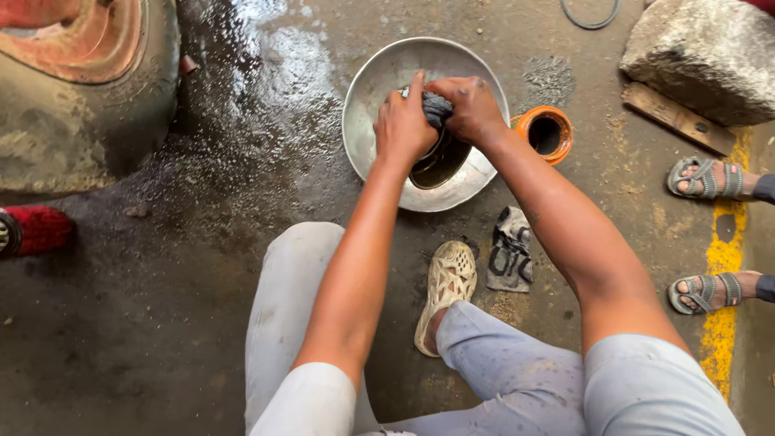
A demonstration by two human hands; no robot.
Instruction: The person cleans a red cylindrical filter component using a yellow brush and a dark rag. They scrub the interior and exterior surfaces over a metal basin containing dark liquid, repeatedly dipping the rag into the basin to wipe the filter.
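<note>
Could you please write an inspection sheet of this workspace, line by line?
Surface: concrete floor, wet near the basin.
Job's things: grey rag over a metal basin holding dark liquid.
Clutter: glove, orange ring, wood piece, stone.
Grippers: left hand and right hand both grip the rag.
Cables: nothing seen.
Surroundings: tyre; another person's sandalled feet.

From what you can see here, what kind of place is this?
Probably an outdoor roadside repair or tyre workshop. A large muddy tyre stands on wet, stained concrete ground, and both hands wring a dark cloth over a metal basin of dirty liquid.
</note>
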